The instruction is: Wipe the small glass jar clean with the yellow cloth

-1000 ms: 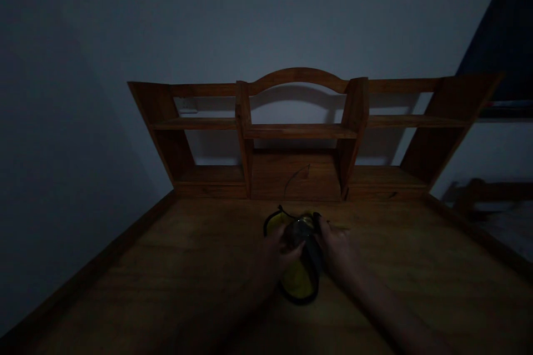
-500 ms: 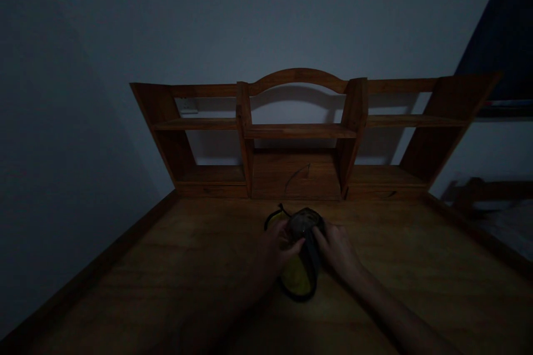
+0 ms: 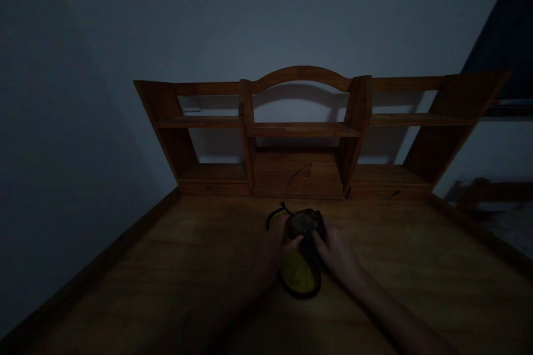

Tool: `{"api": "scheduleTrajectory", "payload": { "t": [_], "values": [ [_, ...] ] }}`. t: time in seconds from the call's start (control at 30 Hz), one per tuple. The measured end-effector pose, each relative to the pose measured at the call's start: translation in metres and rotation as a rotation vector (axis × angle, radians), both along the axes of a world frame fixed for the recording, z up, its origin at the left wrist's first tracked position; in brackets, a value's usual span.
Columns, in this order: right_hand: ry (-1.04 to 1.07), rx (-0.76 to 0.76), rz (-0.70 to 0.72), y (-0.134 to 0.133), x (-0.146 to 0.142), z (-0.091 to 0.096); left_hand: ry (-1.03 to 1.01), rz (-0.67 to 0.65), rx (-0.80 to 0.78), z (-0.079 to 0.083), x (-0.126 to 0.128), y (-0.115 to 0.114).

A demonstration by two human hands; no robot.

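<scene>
A yellow, black-edged item [image 3: 297,273], flat and rounded in outline, lies on the wooden desk; its exact kind is too dim to make out. Across its middle is a dark, rounded, slightly shiny part [image 3: 302,223]; whether this is a separate thing I cannot tell. My left hand [image 3: 272,247] is closed on its left side, thumb pointing inward. From the right, my right hand [image 3: 339,249] grips the dark part, thumb on its near side and the other fingers partly hidden. A short black end [image 3: 283,206] sticks out at the far left of the item.
A wooden shelf unit [image 3: 300,130] stands at the back of the desk [image 3: 200,249] against a pale wall. A thin dark cord [image 3: 296,173] hangs over its middle panel. Raised edges border the desk left and right. The room is dim.
The view has shifted slightly. Both hands stay at the dark part, and my left fingers have closed in more against its side. The yellow lower part shows a little more openly.
</scene>
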State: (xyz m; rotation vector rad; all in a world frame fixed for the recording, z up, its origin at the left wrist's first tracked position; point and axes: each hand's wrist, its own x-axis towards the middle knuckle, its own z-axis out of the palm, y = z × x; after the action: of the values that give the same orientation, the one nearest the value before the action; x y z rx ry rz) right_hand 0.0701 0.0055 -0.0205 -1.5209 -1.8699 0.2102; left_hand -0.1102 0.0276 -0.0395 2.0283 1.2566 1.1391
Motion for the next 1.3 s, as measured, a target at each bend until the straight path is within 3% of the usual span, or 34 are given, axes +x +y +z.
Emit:
{"api": "scheduleTrajectory", "payload": {
  "t": [0.23, 0.57, 0.83, 1.13, 1.3],
  "values": [
    [-0.196, 0.139, -0.028, 0.001, 0.004, -0.002, -0.054, 0.043, -0.068, 0.006, 0.005, -0.01],
    [-0.165, 0.287, 0.052, 0.004, 0.001, -0.007, -0.104, -0.052, -0.01, 0.018, 0.005, -0.021],
    [-0.187, 0.189, 0.066, 0.001, 0.003, -0.002, -0.075, -0.014, -0.046, 0.016, 0.006, -0.022],
    [-0.44, 0.096, 0.027, 0.006, 0.007, -0.003, -0.131, 0.037, -0.127, 0.018, 0.005, -0.02],
    [-0.293, 0.091, 0.088, 0.004, 0.005, -0.005, -0.166, 0.07, -0.14, 0.013, 0.005, -0.018]
  ]
}}
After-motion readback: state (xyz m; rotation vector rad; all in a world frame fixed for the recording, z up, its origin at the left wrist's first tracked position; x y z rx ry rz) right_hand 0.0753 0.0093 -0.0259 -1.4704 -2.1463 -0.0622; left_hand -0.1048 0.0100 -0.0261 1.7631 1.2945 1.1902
